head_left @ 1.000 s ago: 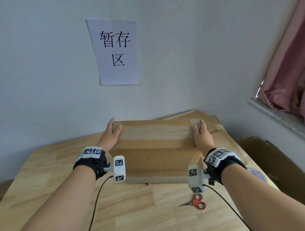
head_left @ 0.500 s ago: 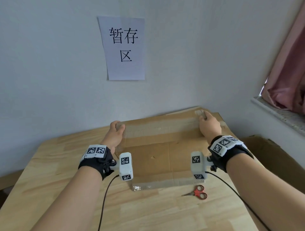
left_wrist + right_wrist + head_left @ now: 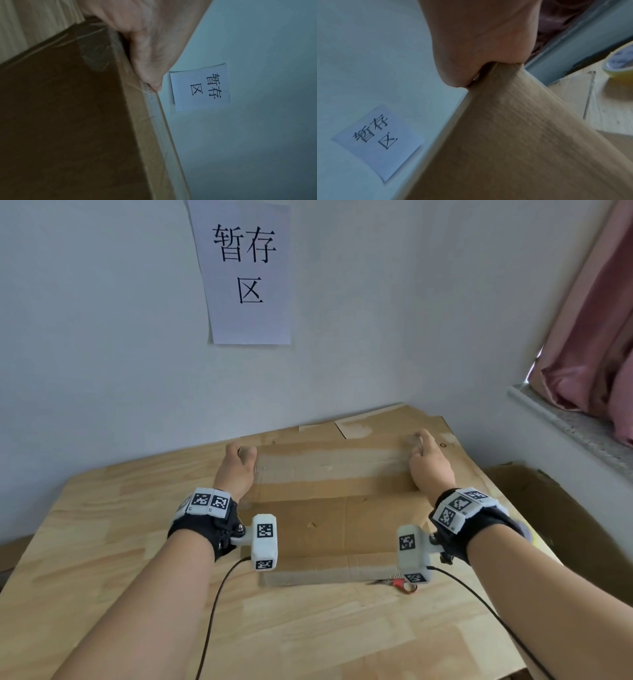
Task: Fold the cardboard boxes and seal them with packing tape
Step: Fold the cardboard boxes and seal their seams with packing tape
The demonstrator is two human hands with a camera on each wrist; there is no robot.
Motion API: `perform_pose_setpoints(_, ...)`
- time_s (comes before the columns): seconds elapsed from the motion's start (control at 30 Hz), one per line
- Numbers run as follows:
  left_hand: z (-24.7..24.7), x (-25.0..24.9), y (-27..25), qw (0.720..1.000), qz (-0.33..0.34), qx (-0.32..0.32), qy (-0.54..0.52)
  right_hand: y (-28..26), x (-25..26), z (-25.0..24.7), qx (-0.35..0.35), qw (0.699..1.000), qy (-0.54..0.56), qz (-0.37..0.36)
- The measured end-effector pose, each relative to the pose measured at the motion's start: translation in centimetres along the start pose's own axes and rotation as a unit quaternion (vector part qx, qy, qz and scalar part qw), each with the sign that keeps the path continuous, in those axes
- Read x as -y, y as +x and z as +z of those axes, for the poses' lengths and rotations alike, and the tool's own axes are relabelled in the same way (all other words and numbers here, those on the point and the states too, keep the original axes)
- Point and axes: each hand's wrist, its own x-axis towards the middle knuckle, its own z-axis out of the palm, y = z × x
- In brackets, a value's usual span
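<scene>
Holding the box (image 3: pixel 329 508) by its far corners, mid-frame on the worktop (image 3: pixel 102 542): the left hand (image 3: pixel 236 470) pinches the left corner, the right hand (image 3: pixel 428 463) the right. Light, stiff cardboard, likely floppy along its creases, so edge grips near corners suit it. Scissors (image 3: pixel 400 583) lie lower right.

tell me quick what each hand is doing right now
Left hand: grips the cardboard box at its far left corner.
Right hand: pinches its far right corner.

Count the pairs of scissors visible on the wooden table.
1. The red-handled scissors lie at the near right corner of the cardboard box, partly behind the right wrist camera; others may be hidden.
</scene>
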Motion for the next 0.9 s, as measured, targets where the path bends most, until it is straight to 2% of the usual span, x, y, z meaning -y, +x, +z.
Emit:
perform_pose_setpoints(0.37, 1.2, 0.8, 0.2, 0.998, 0.039, -0.031, 0.046, -0.3, -1.8, 0.3, -0.018, 0.997, -0.054, -0.050)
perform_pose_setpoints(0.43, 1.4, 0.6, 0.2, 0.993, 0.049, -0.049, 0.099, -0.3, -1.8, 0.2, -0.025, 0.997, -0.049, -0.058)
perform_pose_setpoints(0.53, 1.8, -0.1, -0.7, 0.954, 0.130, -0.059, 0.264, -0.4, -1.8, 0.2, -0.025, 0.997, -0.043, -0.060)
perform_pose_setpoints(0.57, 2.1, -0.7, -1.1, 0.939, 0.161, -0.031, 0.303, -0.4, -1.8, 0.2, -0.024, 0.997, -0.041, -0.059)
perform_pose_setpoints(0.63, 3.1, -2.2, -2.4, 0.906, 0.219, 0.066, 0.357, -0.5, -1.9, 0.1, -0.020, 0.998, -0.037, -0.055)
perform_pose_setpoints(0.73, 5.3, -4.6, -3.7, 0.841, 0.282, 0.207, 0.413, -0.5, -2.0, 0.2, -0.017, 0.998, -0.037, -0.053)
perform_pose_setpoints(0.83, 7.5, -7.0, -3.9, 0.793, 0.317, 0.256, 0.453, -0.3, -2.0, 0.1, -0.018, 0.998, -0.032, -0.054)
perform_pose_setpoints(0.9, 8.7, -8.1, -4.2, 0.780, 0.329, 0.259, 0.464, -0.3, -2.0, 0.0, -0.018, 0.998, -0.029, -0.052)
